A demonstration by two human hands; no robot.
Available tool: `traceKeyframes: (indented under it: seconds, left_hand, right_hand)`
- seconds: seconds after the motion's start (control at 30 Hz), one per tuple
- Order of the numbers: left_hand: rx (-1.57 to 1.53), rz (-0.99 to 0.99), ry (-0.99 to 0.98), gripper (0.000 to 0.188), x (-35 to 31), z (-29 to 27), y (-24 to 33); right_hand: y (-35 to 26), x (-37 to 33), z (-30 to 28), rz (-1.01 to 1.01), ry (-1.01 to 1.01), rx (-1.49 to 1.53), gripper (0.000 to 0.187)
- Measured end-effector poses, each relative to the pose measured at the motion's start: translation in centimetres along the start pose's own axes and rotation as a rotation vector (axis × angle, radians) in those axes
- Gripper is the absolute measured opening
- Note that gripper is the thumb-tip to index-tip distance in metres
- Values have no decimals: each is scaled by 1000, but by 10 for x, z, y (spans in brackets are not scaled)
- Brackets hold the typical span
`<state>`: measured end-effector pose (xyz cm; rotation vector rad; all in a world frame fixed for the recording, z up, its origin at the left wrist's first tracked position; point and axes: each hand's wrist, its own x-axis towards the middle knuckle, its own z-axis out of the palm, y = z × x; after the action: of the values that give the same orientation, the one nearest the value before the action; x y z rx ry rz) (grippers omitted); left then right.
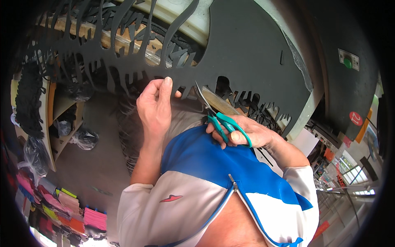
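Observation:
A large dark grey sheet [247, 45], full of cut-out holes with slits and tooth-like strips along its edges, spans the space in front of me. My left hand [155, 107] has its thumb and fingers closed on the near edge of its narrow, cut-out part. In my right hand [247, 131] is a pair of scissors [215, 124] with green handles, fingers and thumb at the loops. Their blades point up and left toward the sheet's near edge, a little right of my left hand. Whether the blades touch the sheet, I cannot tell.
Dark offcuts [177, 55] lie heaped behind the sheet's narrow part. Shelving with plastic bags [85, 139] stands at left, above stacks of pink pieces [95, 222]. A dark machine housing with a green button [347, 63] rises at right.

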<state>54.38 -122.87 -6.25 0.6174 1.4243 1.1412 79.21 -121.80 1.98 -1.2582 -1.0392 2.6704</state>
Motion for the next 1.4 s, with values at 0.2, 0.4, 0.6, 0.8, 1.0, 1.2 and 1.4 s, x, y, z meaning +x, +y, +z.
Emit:
traceKeyframes:
  seconds: [0.2, 0.4, 0.6, 0.8, 1.0, 1.2, 1.4]
  left_hand:
    - [-8, 0, -106, 32, -2, -4, 8]
    - [80, 26, -166, 32, 3, -9, 3]
    - [72, 59, -198, 33, 6, -11, -4]
    - [62, 49, -191, 33, 6, -14, 0]
    - [88, -8, -231, 32, 6, -17, 5]
    - [329, -118, -221, 33, 0, -17, 39]
    - [561, 309, 119, 25, 48, -8, 98]
  right_hand:
    - [5, 19, 15, -105, 107, 14, 86]
    - [21, 37, 25, -162, 179, 221, 85]
    - [20, 41, 34, -125, 302, 194, 53]
    - [11, 47, 38, -150, 298, 322, 55]
    - [-10, 50, 22, -106, 341, 414, 48]
    - [-21, 3, 0, -70, 111, -57, 31]
    - [-78, -4, -45, -289, 311, -72, 60]
